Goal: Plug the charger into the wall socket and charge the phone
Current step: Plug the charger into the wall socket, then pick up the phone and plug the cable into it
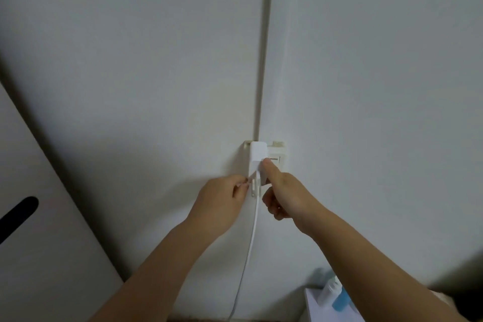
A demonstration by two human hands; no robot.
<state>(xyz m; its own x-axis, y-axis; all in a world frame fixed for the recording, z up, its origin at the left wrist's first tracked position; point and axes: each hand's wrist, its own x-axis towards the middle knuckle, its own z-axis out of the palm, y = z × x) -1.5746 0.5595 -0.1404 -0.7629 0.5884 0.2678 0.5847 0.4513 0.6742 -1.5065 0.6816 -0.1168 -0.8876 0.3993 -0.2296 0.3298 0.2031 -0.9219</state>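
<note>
White wall carries the wall socket (below a vertical conduit). The right hand, fingers curled, presses a thumb against the charger seated on the socket. The left hand pinches the cable beneath it.

A white conduit strip is fixed vertically up the wall. A pale cabinet (with a dark slot handle) is seen at left. Blurred bottles are stood at lower right.
</note>
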